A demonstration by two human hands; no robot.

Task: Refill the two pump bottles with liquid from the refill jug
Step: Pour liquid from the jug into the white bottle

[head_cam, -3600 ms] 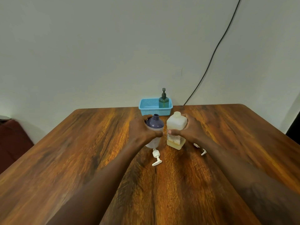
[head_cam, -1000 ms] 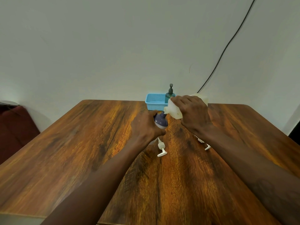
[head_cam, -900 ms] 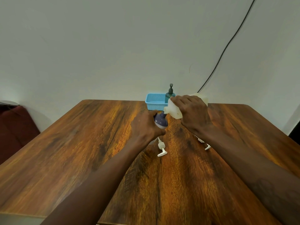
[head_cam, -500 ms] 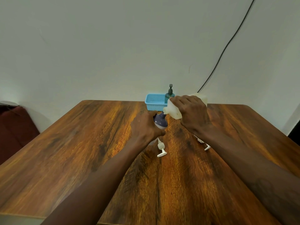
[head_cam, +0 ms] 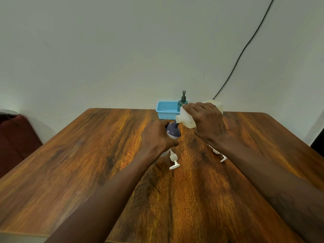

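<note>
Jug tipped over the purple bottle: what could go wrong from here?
1. The jug spout meets a narrow bottle neck; a slight drift could spill liquid onto the table.
2. The left hand covers most of the bottle, hiding the fill level, so it may overflow.
3. A spill could wet the pump lying just in front.

The setting was a plain domestic room. A wooden table [head_cam: 87,163] stood against a bare pale wall [head_cam: 105,50], down which a black cable [head_cam: 245,50] ran. A dark red cushioned seat [head_cam: 15,137] stood at the left. A blue plastic basket [head_cam: 166,111] held a green pump bottle [head_cam: 182,100].
</note>
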